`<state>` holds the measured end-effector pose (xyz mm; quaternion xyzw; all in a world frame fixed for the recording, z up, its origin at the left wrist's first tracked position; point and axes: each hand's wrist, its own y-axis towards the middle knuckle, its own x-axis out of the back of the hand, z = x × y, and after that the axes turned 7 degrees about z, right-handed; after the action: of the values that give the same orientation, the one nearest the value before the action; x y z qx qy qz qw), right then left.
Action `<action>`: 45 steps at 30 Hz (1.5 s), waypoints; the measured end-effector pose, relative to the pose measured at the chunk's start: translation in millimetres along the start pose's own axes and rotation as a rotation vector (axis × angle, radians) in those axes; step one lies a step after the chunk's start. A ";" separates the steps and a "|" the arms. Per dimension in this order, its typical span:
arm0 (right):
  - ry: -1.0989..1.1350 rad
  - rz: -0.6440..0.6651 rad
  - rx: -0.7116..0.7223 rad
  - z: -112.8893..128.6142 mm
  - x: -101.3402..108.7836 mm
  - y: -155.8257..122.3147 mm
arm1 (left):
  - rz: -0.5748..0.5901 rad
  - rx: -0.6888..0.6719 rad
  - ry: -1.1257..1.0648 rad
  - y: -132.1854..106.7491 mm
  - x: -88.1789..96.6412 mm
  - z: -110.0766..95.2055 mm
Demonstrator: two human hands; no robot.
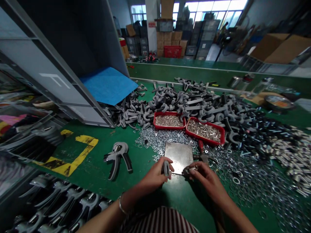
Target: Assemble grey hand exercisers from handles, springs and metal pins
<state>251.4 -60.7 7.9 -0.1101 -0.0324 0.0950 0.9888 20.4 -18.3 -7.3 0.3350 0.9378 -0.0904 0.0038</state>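
My left hand (159, 173) is closed around a grey hand-grip handle (166, 168), held upright just in front of the metal plate (178, 153). A spring assembly (191, 169) with a dark end is pinched in the fingers of my right hand (205, 178), at the plate's near right corner. A thin rod seems to run between the two pieces; its details are too small to tell. To the left, an assembled hand gripper (118, 158) with a coil spring lies on the green table. A hammer (205, 158) rests right of the plate.
Two red trays (170, 127) of small metal parts stand behind the plate, before a heap of grey handles (191, 103). Loose washers (252, 184) and metal sleeves (291, 152) spread at right. A tipped grey crate (97, 111) stands at left; finished grippers (63, 200) fill the lower left.
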 end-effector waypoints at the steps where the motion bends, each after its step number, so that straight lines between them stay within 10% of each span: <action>1: -0.067 -0.001 0.013 1.8 1.9 -0.3 | -0.001 0.012 -0.078 3.4 0.5 -0.1; 7: -0.221 -0.103 0.070 0.6 -7.6 1.7 | 0.058 -0.048 -0.159 22.3 -10.2 -8.4; 20: 0.266 -0.197 0.023 -0.9 -35.9 1.9 | -0.285 0.058 0.154 24.5 -21.0 -2.9; 25: 0.187 -0.287 0.067 11.6 -49.1 0.7 | -0.285 0.141 -0.041 27.4 -33.3 4.3; 32: 0.163 -0.296 0.062 -8.2 -18.0 21.3 | 0.771 0.067 0.036 -26.5 -62.7 -15.4; 39: -0.074 -0.170 0.053 1.6 5.9 -11.1 | 0.095 0.129 -0.233 -0.2 -30.8 -3.5; 45: -0.440 -0.125 0.119 4.2 11.7 -20.3 | -0.086 0.117 -0.187 20.8 -29.7 -1.7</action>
<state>266.2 -77.0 17.0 -0.0261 -0.2485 0.0572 0.9666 56.5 -20.8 -7.1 0.2842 0.9400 -0.1761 0.0675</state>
